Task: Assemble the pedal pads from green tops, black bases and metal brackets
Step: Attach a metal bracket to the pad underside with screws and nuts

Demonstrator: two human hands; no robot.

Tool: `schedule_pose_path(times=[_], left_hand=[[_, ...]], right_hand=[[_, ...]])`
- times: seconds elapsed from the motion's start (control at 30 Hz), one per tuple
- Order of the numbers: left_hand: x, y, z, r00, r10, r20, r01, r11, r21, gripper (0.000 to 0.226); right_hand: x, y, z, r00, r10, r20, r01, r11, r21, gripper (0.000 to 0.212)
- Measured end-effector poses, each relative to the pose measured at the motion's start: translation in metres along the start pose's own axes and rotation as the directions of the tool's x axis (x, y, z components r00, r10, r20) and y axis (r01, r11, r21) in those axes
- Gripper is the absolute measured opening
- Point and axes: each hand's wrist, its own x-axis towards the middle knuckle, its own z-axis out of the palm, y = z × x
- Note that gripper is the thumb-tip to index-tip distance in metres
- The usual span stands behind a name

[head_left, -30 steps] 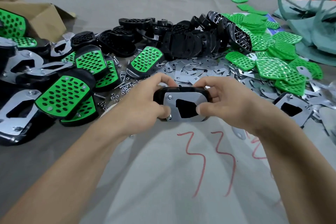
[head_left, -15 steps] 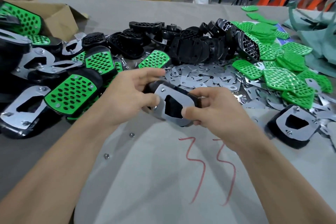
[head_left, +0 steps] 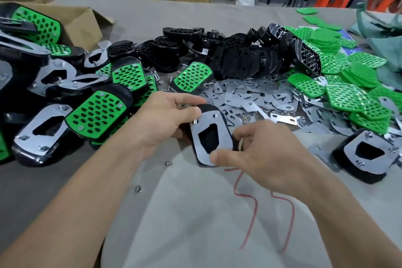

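1. The left hand [head_left: 165, 119] sits at centre frame. Its fingers curl round the upper left edge of a pedal pad [head_left: 224, 135], and the thumb presses on the pad's face beside a bolt [head_left: 195, 121].
2. The right hand [head_left: 261, 159], just below and to the right, pinches the pad's lower end. The thumb lies on the face and the fingers wrap round the right edge.
3. The pad is held between the two hands, above the table, with its metal bracket [head_left: 201, 152] facing up. The black base [head_left: 207, 108] shows as a rim round the bracket.
4. Two small loose nuts [head_left: 167, 163] lie on the grey cloth [head_left: 195, 235] under the left wrist. Red marks [head_left: 245, 202] are drawn on the cloth below the right hand.
5. A second pad [head_left: 369, 154] lies bracket-up at the right edge of the frame.
6. Loose flat brackets [head_left: 250, 95] are spread just above the hands.
7. Spare black bases [head_left: 239, 59] are heaped beyond them at upper centre.
8. Loose green tops [head_left: 348, 85] are piled at upper right.
9. Finished pads [head_left: 95, 113] crowd the left side, some green side up and some bracket up.
10. An open cardboard box [head_left: 80, 22] stands at upper left.
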Motion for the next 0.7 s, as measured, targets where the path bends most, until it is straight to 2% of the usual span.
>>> schedule_pose_path(times=[0.07, 0.17, 0.23, 0.33, 0.4, 0.47, 0.5, 0.57, 0.63, 0.7], left_hand=[[0.001, 0.001, 0.0, 0.999, 0.025, 0.035, -0.027, 0.999, 0.035, 0.023], [0.005, 0.0, -0.001, 0.996, 0.071, 0.053, -0.077, 0.989, 0.124, 0.023], [0.007, 0.0, -0.003, 0.993, 0.105, 0.06, -0.115, 0.974, 0.193, 0.025], [0.009, -0.002, -0.004, 0.987, 0.16, -0.003, -0.149, 0.925, 0.35, 0.021], [0.007, 0.0, -0.005, 0.972, 0.212, -0.101, -0.132, 0.85, 0.51, 0.019], [0.0, 0.006, -0.003, 0.941, 0.294, -0.166, -0.092, 0.696, 0.712, 0.019], [-0.003, 0.008, -0.003, 0.932, 0.318, -0.173, -0.09, 0.667, 0.74, 0.019], [-0.005, 0.006, -0.002, 0.932, 0.329, -0.154, -0.143, 0.724, 0.675, 0.013], [-0.011, 0.003, -0.001, 0.902, 0.391, -0.185, -0.22, 0.782, 0.583, 0.016], [-0.017, 0.001, -0.001, 0.875, 0.447, -0.184, -0.271, 0.769, 0.579, 0.015]], right_hand=[[0.004, 0.001, 0.001, 0.993, 0.026, -0.111, -0.015, 0.995, 0.099, 0.054], [0.015, 0.004, 0.007, 0.967, 0.026, -0.254, 0.05, 0.955, 0.291, 0.018], [0.018, 0.002, 0.014, 0.956, -0.031, -0.292, 0.129, 0.938, 0.321, 0.032], [0.025, 0.002, 0.02, 0.966, -0.009, -0.257, 0.107, 0.922, 0.371, 0.031], [0.028, 0.005, 0.02, 0.973, -0.003, -0.232, 0.094, 0.919, 0.382, 0.025], [0.028, 0.005, 0.021, 0.971, -0.034, -0.236, 0.117, 0.931, 0.346, 0.017], [0.028, 0.005, 0.023, 0.968, -0.046, -0.246, 0.129, 0.935, 0.331, 0.015], [0.028, 0.004, 0.027, 0.965, -0.052, -0.257, 0.134, 0.939, 0.315, 0.015], [0.026, 0.002, 0.028, 0.964, -0.067, -0.258, 0.148, 0.941, 0.306, 0.015], [0.023, 0.001, 0.027, 0.96, -0.108, -0.258, 0.181, 0.944, 0.276, 0.023]])
